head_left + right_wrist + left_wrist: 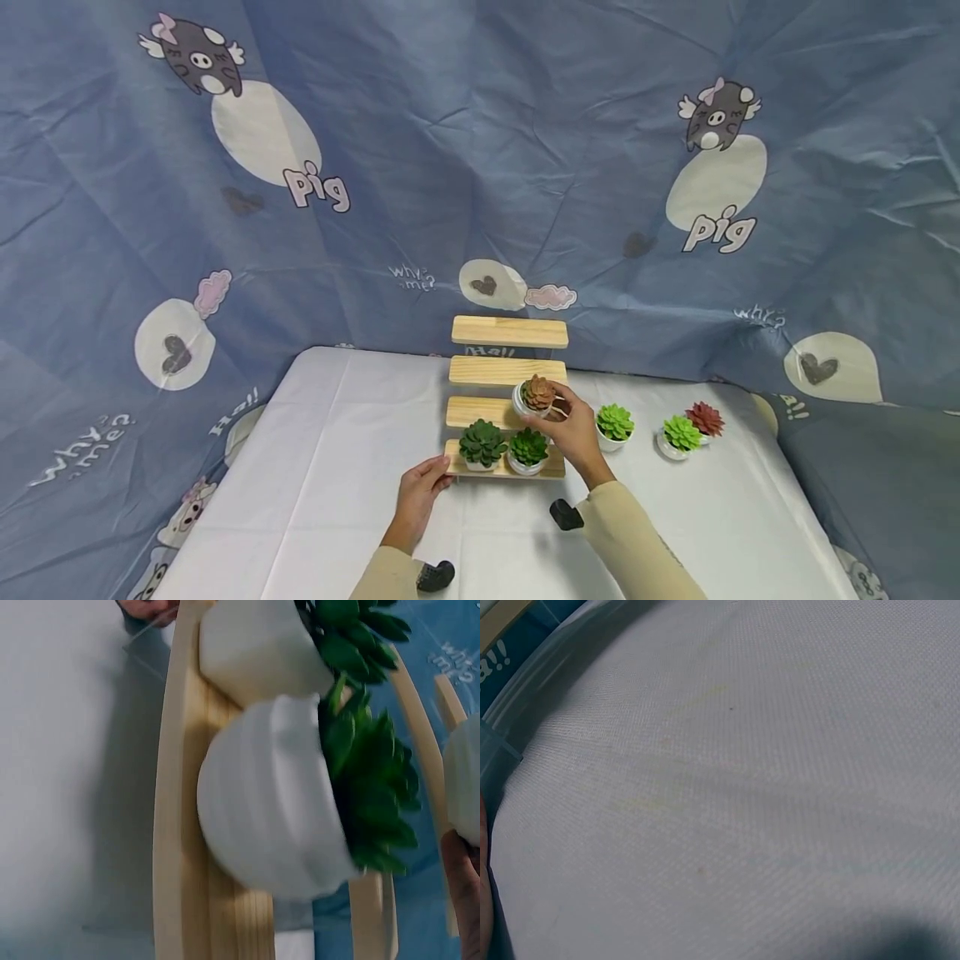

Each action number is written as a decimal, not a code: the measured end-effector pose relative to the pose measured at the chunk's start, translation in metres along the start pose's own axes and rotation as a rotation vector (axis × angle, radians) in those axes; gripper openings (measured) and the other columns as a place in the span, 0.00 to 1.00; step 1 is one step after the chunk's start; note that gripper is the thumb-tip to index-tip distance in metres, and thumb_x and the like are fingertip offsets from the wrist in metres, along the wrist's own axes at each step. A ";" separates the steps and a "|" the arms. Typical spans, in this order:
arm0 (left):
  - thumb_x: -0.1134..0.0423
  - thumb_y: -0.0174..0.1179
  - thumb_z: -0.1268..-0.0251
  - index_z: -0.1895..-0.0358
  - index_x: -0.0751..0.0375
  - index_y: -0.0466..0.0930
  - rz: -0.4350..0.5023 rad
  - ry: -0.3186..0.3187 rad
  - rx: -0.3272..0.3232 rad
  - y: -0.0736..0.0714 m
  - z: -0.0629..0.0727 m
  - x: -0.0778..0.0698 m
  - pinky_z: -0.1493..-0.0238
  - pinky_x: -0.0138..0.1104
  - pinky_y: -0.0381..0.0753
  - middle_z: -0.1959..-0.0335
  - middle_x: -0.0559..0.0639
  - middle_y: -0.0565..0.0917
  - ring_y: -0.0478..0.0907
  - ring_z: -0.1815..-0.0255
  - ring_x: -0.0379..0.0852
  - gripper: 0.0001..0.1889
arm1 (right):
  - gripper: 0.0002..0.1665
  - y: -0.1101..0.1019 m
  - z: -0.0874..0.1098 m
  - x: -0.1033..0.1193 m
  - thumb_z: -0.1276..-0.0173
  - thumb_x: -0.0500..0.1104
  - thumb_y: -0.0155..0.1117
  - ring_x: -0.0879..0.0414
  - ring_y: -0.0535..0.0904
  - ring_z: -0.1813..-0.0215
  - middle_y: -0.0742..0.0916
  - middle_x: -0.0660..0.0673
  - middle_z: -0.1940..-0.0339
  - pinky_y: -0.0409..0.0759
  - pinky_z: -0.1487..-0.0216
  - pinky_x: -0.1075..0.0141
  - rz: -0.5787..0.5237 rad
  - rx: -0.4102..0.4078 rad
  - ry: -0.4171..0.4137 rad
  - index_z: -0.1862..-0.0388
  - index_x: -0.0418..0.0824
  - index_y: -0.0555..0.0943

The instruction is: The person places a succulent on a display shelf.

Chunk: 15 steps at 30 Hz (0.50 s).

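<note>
My right hand [570,425] grips a white pot with a brownish-orange succulent [538,392], held over the right part of the second-lowest step. In the right wrist view, that white pot [463,780] shows at the right edge, a finger against it. My left hand [422,493] pinches the left end of the tiered wooden plant stand [555,468] at its lowest step. On this step sit a dark green succulent [482,443] in a squarish white pot and a green succulent [528,447] in a round, ribbed white pot. The left wrist view shows mostly white cloth.
Right of the stand, a bright green potted succulent [615,422] stands on the white tablecloth [337,467]. Farther right are another bright green one [682,433] and a dark red one [705,419], close together. A blue patterned curtain [420,167] hangs behind the table.
</note>
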<state>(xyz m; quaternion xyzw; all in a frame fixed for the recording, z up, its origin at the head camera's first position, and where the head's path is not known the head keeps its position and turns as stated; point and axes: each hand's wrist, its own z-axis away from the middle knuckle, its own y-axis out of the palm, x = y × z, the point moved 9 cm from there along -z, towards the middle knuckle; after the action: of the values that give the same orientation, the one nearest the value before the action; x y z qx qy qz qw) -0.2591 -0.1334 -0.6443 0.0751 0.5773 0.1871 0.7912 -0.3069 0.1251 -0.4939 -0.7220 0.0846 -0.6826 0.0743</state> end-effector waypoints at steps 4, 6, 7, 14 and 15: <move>0.65 0.62 0.34 0.54 0.76 0.79 -0.003 0.002 -0.003 0.000 0.000 0.000 0.62 0.28 0.81 0.67 0.48 0.82 0.79 0.67 0.38 0.14 | 0.42 0.011 -0.002 0.003 0.47 0.35 0.76 0.42 0.77 0.43 0.79 0.34 0.44 0.80 0.46 0.59 -0.003 0.044 -0.009 0.33 0.36 0.69; 0.66 0.62 0.34 0.56 0.75 0.80 0.000 0.004 -0.004 0.001 0.000 -0.001 0.63 0.28 0.81 0.67 0.47 0.83 0.79 0.68 0.38 0.12 | 0.41 0.016 0.000 0.012 0.46 0.33 0.75 0.40 0.78 0.44 0.79 0.33 0.44 0.81 0.47 0.57 0.002 0.071 -0.020 0.33 0.33 0.69; 0.66 0.62 0.34 0.56 0.74 0.80 0.001 0.005 -0.006 0.001 0.000 -0.001 0.63 0.28 0.81 0.67 0.47 0.83 0.79 0.68 0.38 0.12 | 0.41 0.018 0.001 0.017 0.46 0.32 0.75 0.40 0.78 0.44 0.79 0.33 0.45 0.81 0.48 0.56 0.009 0.077 -0.028 0.34 0.32 0.69; 0.66 0.62 0.34 0.58 0.73 0.82 0.012 0.008 -0.006 0.002 0.003 -0.003 0.63 0.27 0.81 0.68 0.47 0.83 0.79 0.69 0.38 0.10 | 0.39 0.028 -0.008 0.007 0.49 0.34 0.77 0.44 0.82 0.50 0.82 0.37 0.50 0.82 0.51 0.60 0.074 0.105 -0.069 0.37 0.34 0.73; 0.66 0.61 0.34 0.58 0.73 0.82 0.013 0.009 -0.003 0.003 0.003 -0.003 0.63 0.27 0.81 0.68 0.47 0.83 0.79 0.69 0.38 0.10 | 0.39 0.030 -0.008 0.006 0.49 0.34 0.77 0.44 0.82 0.50 0.83 0.37 0.50 0.82 0.51 0.60 0.079 0.112 -0.067 0.37 0.34 0.73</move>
<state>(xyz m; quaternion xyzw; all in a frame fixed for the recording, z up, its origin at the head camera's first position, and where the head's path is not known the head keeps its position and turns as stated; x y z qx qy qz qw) -0.2579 -0.1318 -0.6400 0.0768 0.5802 0.1934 0.7874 -0.3156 0.0950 -0.4944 -0.7353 0.0721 -0.6583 0.1444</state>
